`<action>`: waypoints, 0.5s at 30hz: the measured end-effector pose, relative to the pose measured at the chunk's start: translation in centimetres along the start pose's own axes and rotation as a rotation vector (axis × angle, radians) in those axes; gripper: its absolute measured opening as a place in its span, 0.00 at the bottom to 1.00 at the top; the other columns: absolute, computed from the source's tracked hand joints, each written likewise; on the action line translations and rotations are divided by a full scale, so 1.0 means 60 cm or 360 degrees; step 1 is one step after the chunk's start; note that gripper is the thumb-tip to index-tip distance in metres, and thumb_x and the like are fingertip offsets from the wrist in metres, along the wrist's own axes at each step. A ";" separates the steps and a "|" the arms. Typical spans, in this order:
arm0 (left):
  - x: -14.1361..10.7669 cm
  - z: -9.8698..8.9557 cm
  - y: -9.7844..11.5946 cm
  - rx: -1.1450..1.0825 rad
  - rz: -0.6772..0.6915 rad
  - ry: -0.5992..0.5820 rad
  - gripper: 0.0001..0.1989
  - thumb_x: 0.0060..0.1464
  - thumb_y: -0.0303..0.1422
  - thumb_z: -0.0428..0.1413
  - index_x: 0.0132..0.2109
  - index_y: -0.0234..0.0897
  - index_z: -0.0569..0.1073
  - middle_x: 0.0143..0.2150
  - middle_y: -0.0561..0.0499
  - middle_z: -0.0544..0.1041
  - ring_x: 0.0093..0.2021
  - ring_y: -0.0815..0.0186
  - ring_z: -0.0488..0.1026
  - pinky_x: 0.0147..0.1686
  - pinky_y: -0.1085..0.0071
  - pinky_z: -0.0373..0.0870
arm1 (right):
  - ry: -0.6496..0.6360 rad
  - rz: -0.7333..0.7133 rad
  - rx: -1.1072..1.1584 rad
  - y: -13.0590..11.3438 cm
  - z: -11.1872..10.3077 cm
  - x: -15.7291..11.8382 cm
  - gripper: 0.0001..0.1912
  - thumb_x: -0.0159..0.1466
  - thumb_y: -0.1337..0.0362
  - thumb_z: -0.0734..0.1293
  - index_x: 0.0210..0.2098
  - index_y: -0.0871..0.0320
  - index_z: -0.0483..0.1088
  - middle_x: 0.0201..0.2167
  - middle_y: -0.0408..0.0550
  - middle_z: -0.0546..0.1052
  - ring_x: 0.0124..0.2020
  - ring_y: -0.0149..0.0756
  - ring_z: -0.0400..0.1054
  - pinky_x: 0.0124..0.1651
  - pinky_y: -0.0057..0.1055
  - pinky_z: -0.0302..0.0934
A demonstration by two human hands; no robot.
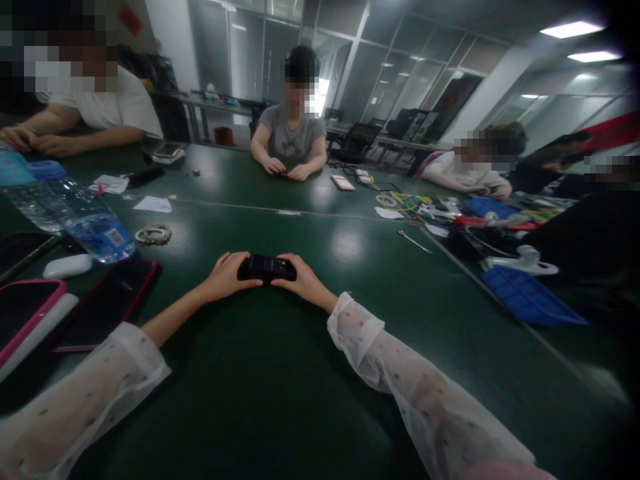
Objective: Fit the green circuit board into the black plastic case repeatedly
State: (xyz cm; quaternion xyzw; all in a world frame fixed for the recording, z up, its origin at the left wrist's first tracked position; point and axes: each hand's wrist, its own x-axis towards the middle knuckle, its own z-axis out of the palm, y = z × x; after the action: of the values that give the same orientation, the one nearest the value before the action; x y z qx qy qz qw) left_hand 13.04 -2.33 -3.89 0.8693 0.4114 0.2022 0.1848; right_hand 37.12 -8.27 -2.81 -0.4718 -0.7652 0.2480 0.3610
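Holding a small black device (270,267) level at both ends, with the left hand (229,275) closing on its left end and the right hand (303,277) on its right. Clamping the fingers of each hand over its far side and pressing the thumbs along its near side. Keeping it at or just above the dark green table (310,360), without showing whether it is touching. Seeing a dull sheen on the tabletop beyond the device and a pale seam running crosswise farther off.

Looking left of the device, finding a clear bottle (103,230), a red-edged phone (113,303), a pink-edged phone (25,310) and a white case (67,266). Passing bracelets (153,235) lying beyond it to the left, with white paper (153,203) farther back.

Looking right of the device, meeting a metal wrench (415,241) lying aslant, a blue tray (533,297) farther right and tangled cables (400,201) beyond the wrench. Blurring there into clutter, possibly clamps or tools.

Facing a person in gray (297,133) straight beyond the device, with a person in a white shirt (113,110) far to its left and others seated to its right. Opening behind them onto glass partitions (260,63), a black office chair (357,141) beyond the device to the right, and bright ceiling lights (571,29) high on that same side.
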 end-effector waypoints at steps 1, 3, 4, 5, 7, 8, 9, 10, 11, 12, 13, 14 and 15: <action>0.000 0.001 -0.002 0.0005 0.0006 -0.0008 0.37 0.46 0.56 0.56 0.56 0.37 0.64 0.57 0.41 0.69 0.59 0.50 0.63 0.61 0.49 0.50 | -0.0007 0.0011 0.0060 0.003 0.000 0.001 0.27 0.55 0.57 0.72 0.51 0.53 0.63 0.47 0.49 0.70 0.49 0.40 0.66 0.52 0.44 0.63; 0.002 0.002 -0.007 -0.0011 0.0003 -0.0014 0.37 0.45 0.56 0.57 0.57 0.38 0.64 0.58 0.41 0.68 0.60 0.50 0.62 0.62 0.49 0.48 | -0.0005 0.0035 0.0203 0.009 0.001 0.004 0.27 0.55 0.57 0.72 0.51 0.53 0.63 0.47 0.48 0.70 0.49 0.39 0.68 0.52 0.42 0.64; 0.003 0.003 -0.010 -0.0026 -0.0005 -0.0014 0.37 0.45 0.55 0.57 0.57 0.38 0.64 0.58 0.42 0.69 0.60 0.50 0.62 0.62 0.49 0.49 | 0.0007 0.0045 0.0264 0.011 0.001 0.005 0.27 0.55 0.57 0.72 0.51 0.53 0.63 0.47 0.48 0.71 0.48 0.38 0.68 0.52 0.42 0.64; 0.004 0.004 -0.013 -0.0040 -0.0014 -0.0011 0.36 0.45 0.55 0.57 0.57 0.39 0.65 0.57 0.42 0.70 0.59 0.50 0.63 0.61 0.49 0.49 | 0.0022 0.0052 0.0308 0.012 0.001 0.006 0.27 0.54 0.57 0.72 0.51 0.53 0.63 0.47 0.48 0.71 0.48 0.38 0.68 0.52 0.42 0.64; 0.006 0.004 -0.017 -0.0055 -0.0021 -0.0016 0.34 0.46 0.54 0.57 0.56 0.40 0.66 0.55 0.43 0.71 0.58 0.50 0.65 0.61 0.49 0.50 | 0.0064 0.0069 0.0352 0.012 0.000 0.007 0.27 0.54 0.56 0.72 0.50 0.54 0.64 0.46 0.48 0.71 0.48 0.38 0.69 0.52 0.41 0.64; 0.007 0.004 -0.018 -0.0059 -0.0022 -0.0020 0.33 0.46 0.53 0.57 0.55 0.39 0.67 0.55 0.43 0.72 0.57 0.50 0.65 0.61 0.49 0.50 | 0.0086 0.0085 0.0376 0.011 -0.001 0.007 0.26 0.54 0.56 0.72 0.50 0.54 0.64 0.46 0.47 0.72 0.48 0.38 0.69 0.52 0.41 0.64; 0.007 0.004 -0.019 -0.0066 -0.0022 -0.0028 0.33 0.46 0.53 0.57 0.55 0.39 0.67 0.55 0.43 0.72 0.57 0.51 0.65 0.61 0.48 0.50 | 0.0114 0.0112 0.0415 0.011 -0.002 0.007 0.26 0.54 0.55 0.72 0.50 0.54 0.64 0.46 0.47 0.72 0.48 0.38 0.69 0.52 0.41 0.64; 0.008 0.004 -0.020 -0.0079 -0.0022 -0.0034 0.32 0.47 0.53 0.56 0.55 0.40 0.68 0.55 0.43 0.72 0.57 0.51 0.66 0.61 0.48 0.49 | 0.0152 0.0148 0.0471 0.012 -0.004 0.007 0.26 0.55 0.54 0.71 0.50 0.53 0.64 0.47 0.47 0.72 0.48 0.38 0.69 0.52 0.40 0.64; 0.007 0.004 -0.021 -0.0095 -0.0021 -0.0043 0.31 0.48 0.52 0.56 0.55 0.40 0.68 0.55 0.44 0.72 0.58 0.51 0.65 0.61 0.47 0.48 | 0.0200 0.0191 0.0540 0.014 -0.006 0.007 0.26 0.56 0.53 0.70 0.51 0.53 0.64 0.48 0.48 0.72 0.48 0.38 0.69 0.52 0.40 0.64; 0.007 0.004 -0.022 -0.0114 -0.0019 -0.0050 0.31 0.48 0.52 0.56 0.55 0.41 0.67 0.55 0.45 0.72 0.58 0.52 0.65 0.62 0.47 0.47 | 0.0258 0.0238 0.0614 0.018 -0.008 0.008 0.26 0.57 0.52 0.69 0.52 0.53 0.63 0.49 0.48 0.72 0.49 0.38 0.69 0.52 0.39 0.64; 0.007 0.003 -0.023 -0.0132 -0.0016 -0.0058 0.30 0.49 0.52 0.56 0.55 0.42 0.67 0.56 0.45 0.72 0.59 0.52 0.65 0.62 0.46 0.45 | 0.0323 0.0282 0.0681 0.024 -0.010 0.009 0.26 0.58 0.50 0.67 0.52 0.53 0.62 0.50 0.48 0.72 0.50 0.38 0.69 0.52 0.38 0.64; 0.006 0.003 -0.024 -0.0146 -0.0016 -0.0062 0.30 0.49 0.52 0.55 0.56 0.43 0.66 0.57 0.46 0.71 0.59 0.52 0.64 0.63 0.46 0.44 | 0.0396 0.0320 0.0732 0.030 -0.013 0.011 0.26 0.59 0.49 0.66 0.53 0.53 0.62 0.50 0.49 0.71 0.50 0.38 0.68 0.52 0.38 0.64; 0.006 0.003 -0.025 -0.0155 -0.0018 -0.0066 0.30 0.49 0.52 0.55 0.56 0.44 0.66 0.57 0.47 0.71 0.60 0.52 0.64 0.63 0.45 0.44 | 0.0468 0.0353 0.0758 0.038 -0.016 0.012 0.27 0.60 0.48 0.65 0.53 0.54 0.61 0.50 0.50 0.72 0.50 0.38 0.69 0.52 0.38 0.64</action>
State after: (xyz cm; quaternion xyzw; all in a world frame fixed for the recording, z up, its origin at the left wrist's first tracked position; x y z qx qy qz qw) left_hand 12.37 -1.17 -4.74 0.8609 0.4021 0.2029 0.2365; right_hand 38.87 -6.59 -3.62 -0.4854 -0.5688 0.3875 0.5392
